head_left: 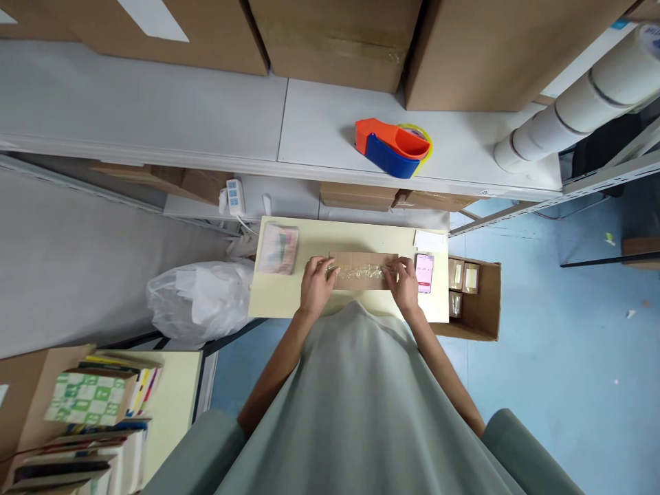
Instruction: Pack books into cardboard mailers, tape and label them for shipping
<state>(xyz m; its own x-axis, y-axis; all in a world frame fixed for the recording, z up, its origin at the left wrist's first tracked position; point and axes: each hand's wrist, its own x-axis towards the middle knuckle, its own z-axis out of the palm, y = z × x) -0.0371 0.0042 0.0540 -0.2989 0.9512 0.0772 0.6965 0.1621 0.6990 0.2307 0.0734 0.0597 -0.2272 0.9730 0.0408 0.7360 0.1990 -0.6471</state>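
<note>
Fingers curled in, a worker's left hand (315, 283) and right hand (405, 280) grip opposite ends of a small cardboard box (361, 284) over the bench (276, 299), apparently smoothing its clear tape (361, 272); the next move calls for even pressure. Writing on the nearby phone (424, 273) is too small to read.

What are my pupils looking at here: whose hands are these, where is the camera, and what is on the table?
There is no machine: one person works bare-handed. The single picture comes from a camera on that person's head, looking forward and down. The left hand and right hand hold opposite ends of a brown cardboard piece with shiny tape along it. On the pale table lie a pinkish packet at left, and a phone and white paper at right.
</note>
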